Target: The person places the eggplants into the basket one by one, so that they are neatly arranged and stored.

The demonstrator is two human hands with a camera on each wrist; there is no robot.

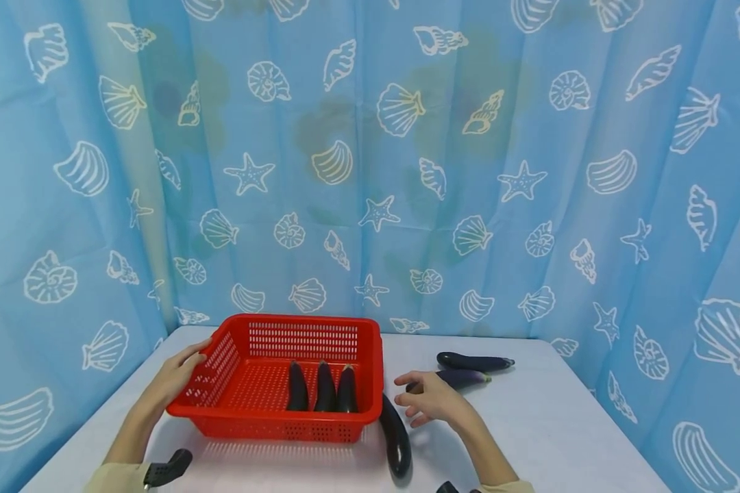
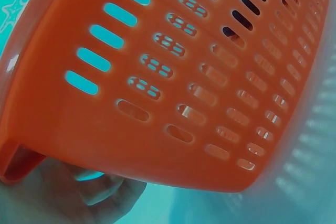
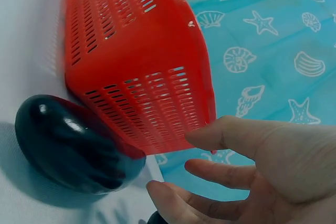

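Eggplant (image 1: 397,438), curved and glossy, lies on the table (image 1: 561,424) along the right side of a red plastic basket (image 1: 253,429); its long axis runs roughly near to far, the rounded end toward the person, the far end partly hidden by the basket. Whether it touches the basket wall I cannot tell. Farther right, a second eggplant (image 1: 462,378), partly covered by the hand, and a third eggplant (image 1: 475,363) behind it lie nearly crosswise, stem ends pointing right.

Inside the basket, toward its right side, three more lie side by side: the left one (image 1: 297,392), the middle one (image 1: 325,392) and the right one (image 1: 347,394), long axes near to far, narrow ends pointing away from the person.

The right hand (image 1: 433,398) hovers between the basket and the crosswise pair, its fingers (image 3: 223,174) spread apart and lightly bent, clear of the nearest eggplant. The left hand (image 1: 175,373) grips the basket's left rim, fingers curled over it. A blue shell-print curtain (image 1: 358,171) hangs behind.
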